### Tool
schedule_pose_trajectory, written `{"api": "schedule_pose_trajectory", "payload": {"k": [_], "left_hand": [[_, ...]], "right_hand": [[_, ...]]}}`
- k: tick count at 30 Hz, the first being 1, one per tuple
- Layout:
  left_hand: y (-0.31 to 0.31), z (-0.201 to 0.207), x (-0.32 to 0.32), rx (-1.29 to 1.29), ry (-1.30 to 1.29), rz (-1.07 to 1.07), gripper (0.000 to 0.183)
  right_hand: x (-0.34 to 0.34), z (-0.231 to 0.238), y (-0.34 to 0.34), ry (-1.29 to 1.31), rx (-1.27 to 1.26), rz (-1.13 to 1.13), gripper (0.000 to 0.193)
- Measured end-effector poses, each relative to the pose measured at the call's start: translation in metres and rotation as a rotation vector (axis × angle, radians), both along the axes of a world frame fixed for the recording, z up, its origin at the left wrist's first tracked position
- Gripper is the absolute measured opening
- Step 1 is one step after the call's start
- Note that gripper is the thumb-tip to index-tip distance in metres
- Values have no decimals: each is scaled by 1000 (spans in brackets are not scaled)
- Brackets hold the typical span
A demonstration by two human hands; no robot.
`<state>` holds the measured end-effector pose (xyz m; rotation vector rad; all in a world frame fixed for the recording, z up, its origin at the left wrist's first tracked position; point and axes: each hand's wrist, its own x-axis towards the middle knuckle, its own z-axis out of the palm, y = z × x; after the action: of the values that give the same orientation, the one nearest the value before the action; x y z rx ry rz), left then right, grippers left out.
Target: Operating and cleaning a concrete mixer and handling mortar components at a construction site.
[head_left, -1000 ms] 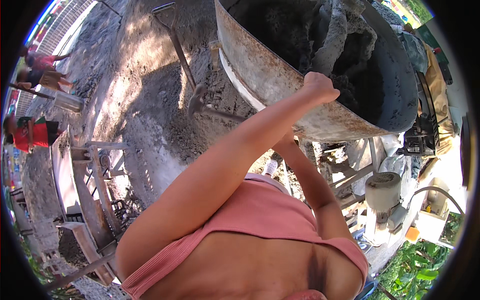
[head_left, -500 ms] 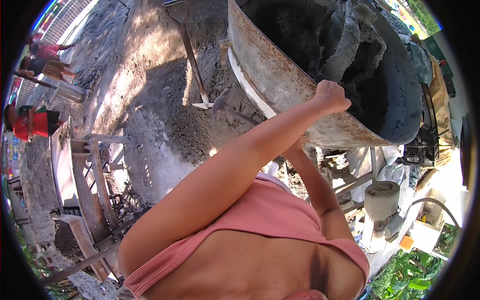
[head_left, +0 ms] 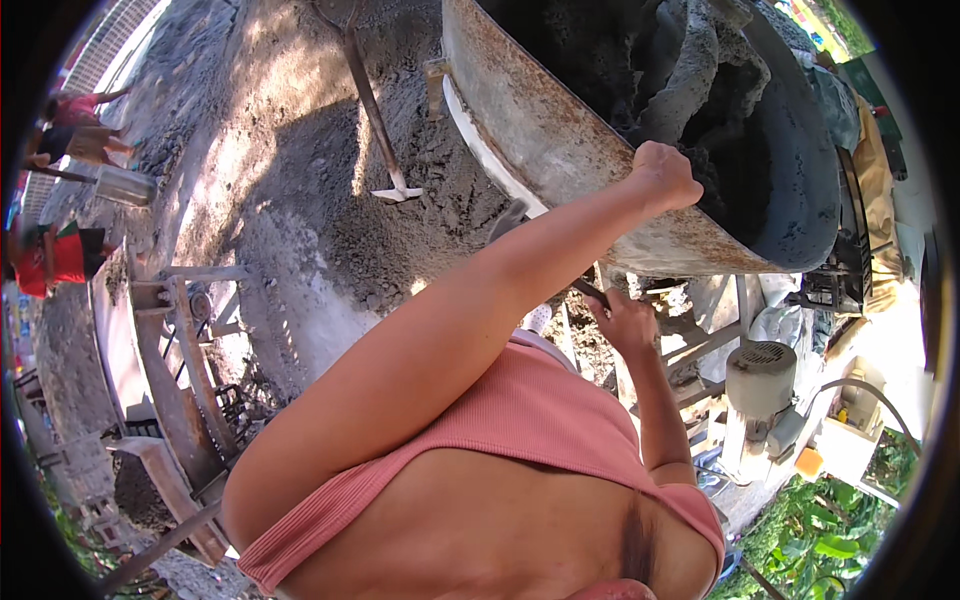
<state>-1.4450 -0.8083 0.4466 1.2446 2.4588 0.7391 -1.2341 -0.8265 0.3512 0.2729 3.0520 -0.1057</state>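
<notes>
Drum (head_left: 540, 120) is what I watch from my distant seat, tilted, its open mouth just beyond the left hand (head_left: 667, 180). I judge the work to be partway along: the paddle (head_left: 685, 75) inside is crusted grey, and the hammer (head_left: 507, 220) is in hand, not set down. How much is left I cannot tell, since shadow hides the drum's depths.

The hands are apart. The left is closed over the drum's rim, its fingertips out of my sight. The right hand (head_left: 630, 325), below the left, is wrapped around the hammer's handle; the left forearm (head_left: 500, 290) hides part of that handle, and the head shows left of both hands, beside the drum's wall.

Farther left of the hands I see a shovel (head_left: 370, 105) on the grey ground (head_left: 300, 170), and well beyond it people (head_left: 85, 145). To the right of the right hand stands a motor (head_left: 760, 375); past it are plants (head_left: 840, 545).
</notes>
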Motion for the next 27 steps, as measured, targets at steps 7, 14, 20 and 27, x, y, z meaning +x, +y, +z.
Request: {"api": "schedule_pose_trajectory", "payload": {"k": [7, 14, 20, 27], "left_hand": [[-6, 2, -5, -78, 20, -86, 53], [2, 6, -13, -173, -78, -145, 57], [6, 5, -29, -213, -201, -39, 54], [14, 13, -18, -297, -101, -39, 43]], "right_hand": [[1, 20, 21, 91, 120, 229, 44], [38, 3, 69, 83, 138, -48, 51], [114, -30, 9, -63, -233, -396, 46], [205, -48, -26, 724, -1141, -1320, 46]]}}
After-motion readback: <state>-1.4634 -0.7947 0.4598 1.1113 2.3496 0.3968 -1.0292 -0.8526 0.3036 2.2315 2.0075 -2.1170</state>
